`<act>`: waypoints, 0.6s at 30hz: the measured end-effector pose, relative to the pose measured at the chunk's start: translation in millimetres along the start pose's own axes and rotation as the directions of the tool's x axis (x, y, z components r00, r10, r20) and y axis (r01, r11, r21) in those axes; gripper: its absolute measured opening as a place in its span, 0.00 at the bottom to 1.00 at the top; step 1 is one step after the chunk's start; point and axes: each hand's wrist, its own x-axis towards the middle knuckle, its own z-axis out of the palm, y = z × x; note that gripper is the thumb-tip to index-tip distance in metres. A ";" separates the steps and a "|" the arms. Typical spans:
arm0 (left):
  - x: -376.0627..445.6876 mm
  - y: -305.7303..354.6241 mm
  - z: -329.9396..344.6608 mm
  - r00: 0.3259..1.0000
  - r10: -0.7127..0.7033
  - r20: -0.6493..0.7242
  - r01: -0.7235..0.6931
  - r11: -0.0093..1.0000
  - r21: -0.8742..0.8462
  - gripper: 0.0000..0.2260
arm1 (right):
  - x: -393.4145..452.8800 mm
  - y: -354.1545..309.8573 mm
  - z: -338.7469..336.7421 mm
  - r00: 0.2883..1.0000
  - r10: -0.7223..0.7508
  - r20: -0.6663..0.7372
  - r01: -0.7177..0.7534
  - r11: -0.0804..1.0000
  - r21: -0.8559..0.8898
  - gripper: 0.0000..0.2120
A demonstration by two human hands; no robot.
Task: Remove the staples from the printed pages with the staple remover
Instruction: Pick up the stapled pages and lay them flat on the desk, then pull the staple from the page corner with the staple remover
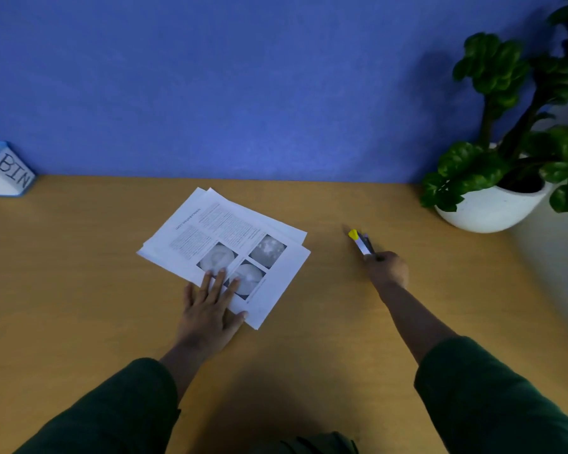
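— White printed pages [225, 249] are lying fanned on the wooden surface [79, 273], and the left hand [207, 309] is resting flat on their near corner, fingers [217, 283] spread and open, pinning the sheets rather than gripping them.

— And the tool?

— Off to the right of that hand, the right hand [387, 268] is closing around the near end of the staple remover [361, 242], a slim thing with a yellow tip pointing away from the wrist. Its far end is looking very close to the surface; I cannot tell whether it is touching or just clear.

— So has any staple come out?

— Judging from this, nothing is showing as done. No loose staples are visible beside either hand, though they would be too small to pick out anyway. Where the staples are sitting in the sheets is also too fine to see.

— What is remaining, then?

— Practically everything, I think: bringing the remover across to the pages under the left hand, finding each staple, prying it free. A box lettered BIN [5, 170] is standing far beyond the left hand, by the blue wall [243, 77], possibly for the scraps. A potted plant [512, 152] is sitting beyond the right hand, well apart from the work.
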 end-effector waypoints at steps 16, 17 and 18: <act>0.6 -5.4 -3.3 0.997 0.040 0.063 -0.035 0.997 -0.068 0.32 | -108.0 -66.1 47.0 0.689 -0.148 0.710 -0.646 0.319 0.693 0.20; 0.6 -9.4 -5.4 0.995 0.064 0.083 -0.057 0.995 -0.081 0.31 | -114.7 -64.9 51.0 0.658 -0.110 0.745 -0.688 0.315 0.654 0.21; 2.2 -13.2 -8.2 0.990 0.095 0.106 -0.085 0.992 -0.093 0.31 | -120.6 -63.7 53.8 0.621 -0.064 0.781 -0.733 0.305 0.608 0.20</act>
